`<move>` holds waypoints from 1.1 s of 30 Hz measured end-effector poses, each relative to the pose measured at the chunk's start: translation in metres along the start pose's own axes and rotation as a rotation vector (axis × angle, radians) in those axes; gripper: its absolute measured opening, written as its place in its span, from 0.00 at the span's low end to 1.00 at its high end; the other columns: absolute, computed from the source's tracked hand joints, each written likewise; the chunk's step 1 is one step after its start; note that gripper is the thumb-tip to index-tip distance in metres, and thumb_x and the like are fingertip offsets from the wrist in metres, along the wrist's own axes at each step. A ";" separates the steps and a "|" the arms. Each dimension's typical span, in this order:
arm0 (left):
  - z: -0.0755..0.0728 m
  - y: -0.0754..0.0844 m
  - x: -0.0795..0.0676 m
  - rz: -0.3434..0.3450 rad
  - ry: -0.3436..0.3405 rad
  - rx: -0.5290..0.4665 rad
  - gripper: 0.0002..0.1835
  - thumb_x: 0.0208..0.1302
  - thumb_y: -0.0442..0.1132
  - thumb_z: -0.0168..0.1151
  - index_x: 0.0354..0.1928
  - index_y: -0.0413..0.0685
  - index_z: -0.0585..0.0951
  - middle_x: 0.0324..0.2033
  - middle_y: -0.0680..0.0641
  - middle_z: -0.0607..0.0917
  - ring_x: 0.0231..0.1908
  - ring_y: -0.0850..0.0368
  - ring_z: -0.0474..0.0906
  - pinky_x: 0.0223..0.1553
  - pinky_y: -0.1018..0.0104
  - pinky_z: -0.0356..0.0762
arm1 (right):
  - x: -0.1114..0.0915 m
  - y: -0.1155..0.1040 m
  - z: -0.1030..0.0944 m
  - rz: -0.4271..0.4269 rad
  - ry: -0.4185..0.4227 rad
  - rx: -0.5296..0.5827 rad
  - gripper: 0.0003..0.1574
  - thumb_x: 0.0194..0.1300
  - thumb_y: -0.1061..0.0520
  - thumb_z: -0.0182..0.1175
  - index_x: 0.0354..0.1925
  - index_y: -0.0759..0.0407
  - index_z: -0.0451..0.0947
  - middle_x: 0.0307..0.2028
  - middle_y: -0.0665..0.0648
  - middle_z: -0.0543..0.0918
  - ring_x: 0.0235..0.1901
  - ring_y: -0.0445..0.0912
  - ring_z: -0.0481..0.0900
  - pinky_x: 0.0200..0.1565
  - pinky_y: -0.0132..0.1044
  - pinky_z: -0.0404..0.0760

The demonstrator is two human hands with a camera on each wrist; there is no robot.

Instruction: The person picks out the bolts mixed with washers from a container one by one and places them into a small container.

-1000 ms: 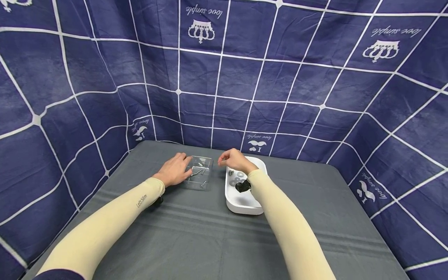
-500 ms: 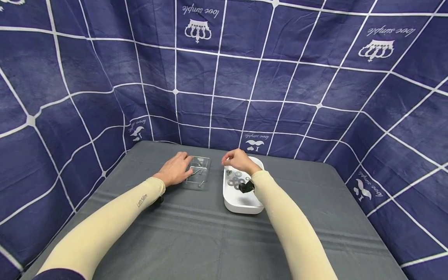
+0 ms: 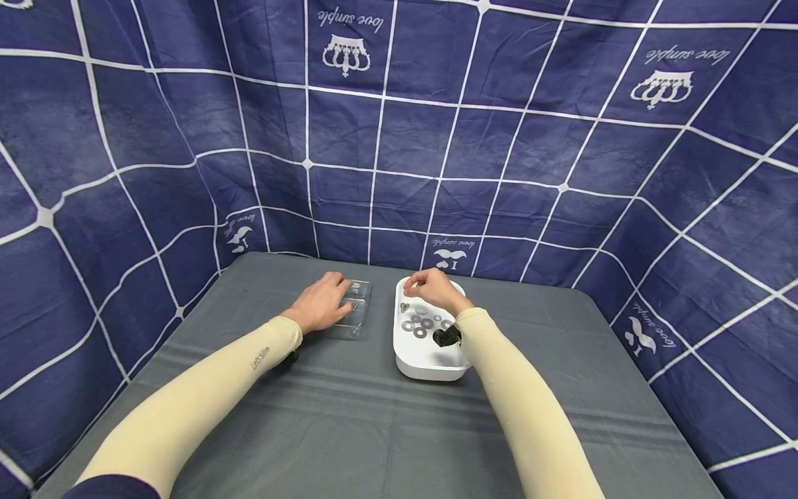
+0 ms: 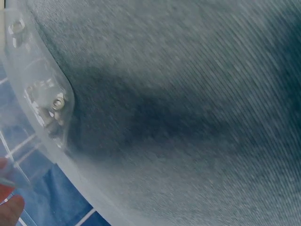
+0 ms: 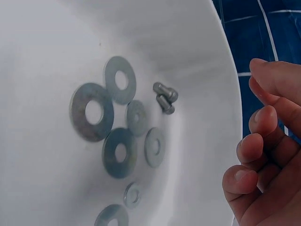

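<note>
My left hand (image 3: 322, 302) rests over the left side of a clear plastic divided box (image 3: 364, 294), its fingers on the far left corner. In the left wrist view, bolts (image 4: 57, 103) lie in the box's compartments and fingertips (image 4: 11, 209) show at its edge. My right hand (image 3: 434, 289) hovers over the far end of a white tray (image 3: 430, 371), fingers loosely bent, thumb and forefinger tips close together with nothing visible between them. Two short bolts (image 5: 164, 96) lie side by side in the tray, near several flat grey washers (image 5: 120, 153) of differing sizes.
A grey cloth (image 3: 349, 423) covers the table. Box and tray stand side by side near its far edge, with a narrow gap between. A blue curtain (image 3: 399, 138) with white lines hangs behind and at both sides.
My right hand has moved right, from beside the tray's left rim to above its far end. My left hand has shifted slightly right over the clear box.
</note>
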State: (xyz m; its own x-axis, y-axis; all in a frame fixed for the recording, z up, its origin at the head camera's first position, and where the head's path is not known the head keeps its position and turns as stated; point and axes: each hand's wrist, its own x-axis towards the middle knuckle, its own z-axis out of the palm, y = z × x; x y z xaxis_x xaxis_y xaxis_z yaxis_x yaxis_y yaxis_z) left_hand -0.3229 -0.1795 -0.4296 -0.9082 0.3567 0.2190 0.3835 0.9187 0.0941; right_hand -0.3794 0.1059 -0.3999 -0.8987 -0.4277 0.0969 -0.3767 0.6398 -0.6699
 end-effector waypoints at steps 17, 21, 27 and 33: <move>0.004 0.027 0.012 0.034 0.015 -0.030 0.26 0.72 0.48 0.54 0.66 0.42 0.74 0.60 0.40 0.75 0.66 0.44 0.69 0.64 0.46 0.71 | -0.010 0.019 -0.001 0.047 0.012 0.024 0.12 0.59 0.57 0.70 0.43 0.56 0.88 0.21 0.47 0.72 0.26 0.41 0.69 0.33 0.33 0.68; 0.004 0.034 0.016 0.046 0.008 -0.040 0.26 0.73 0.49 0.54 0.67 0.42 0.74 0.61 0.40 0.75 0.66 0.45 0.68 0.62 0.46 0.73 | -0.013 0.022 -0.002 0.059 0.019 0.044 0.13 0.58 0.60 0.70 0.43 0.58 0.88 0.21 0.48 0.73 0.26 0.42 0.69 0.33 0.33 0.68; 0.005 0.042 0.019 0.058 0.008 -0.044 0.26 0.73 0.50 0.53 0.66 0.44 0.74 0.61 0.41 0.75 0.65 0.46 0.69 0.61 0.47 0.75 | -0.013 0.029 -0.001 0.090 0.032 0.058 0.13 0.57 0.59 0.70 0.43 0.55 0.89 0.22 0.48 0.73 0.27 0.42 0.70 0.35 0.34 0.68; 0.003 0.050 0.023 0.065 -0.005 -0.046 0.28 0.73 0.52 0.51 0.68 0.44 0.73 0.63 0.41 0.73 0.67 0.46 0.67 0.61 0.47 0.75 | -0.013 0.032 -0.001 0.106 0.049 0.069 0.12 0.57 0.59 0.71 0.42 0.54 0.89 0.23 0.48 0.75 0.28 0.43 0.72 0.36 0.34 0.69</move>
State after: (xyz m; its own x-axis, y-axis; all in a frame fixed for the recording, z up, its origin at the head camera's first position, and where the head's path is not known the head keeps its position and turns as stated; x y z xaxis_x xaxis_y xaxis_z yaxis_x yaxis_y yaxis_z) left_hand -0.3256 -0.1250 -0.4232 -0.8817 0.4167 0.2212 0.4493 0.8847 0.1243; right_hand -0.3799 0.1327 -0.4219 -0.9432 -0.3271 0.0574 -0.2640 0.6338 -0.7271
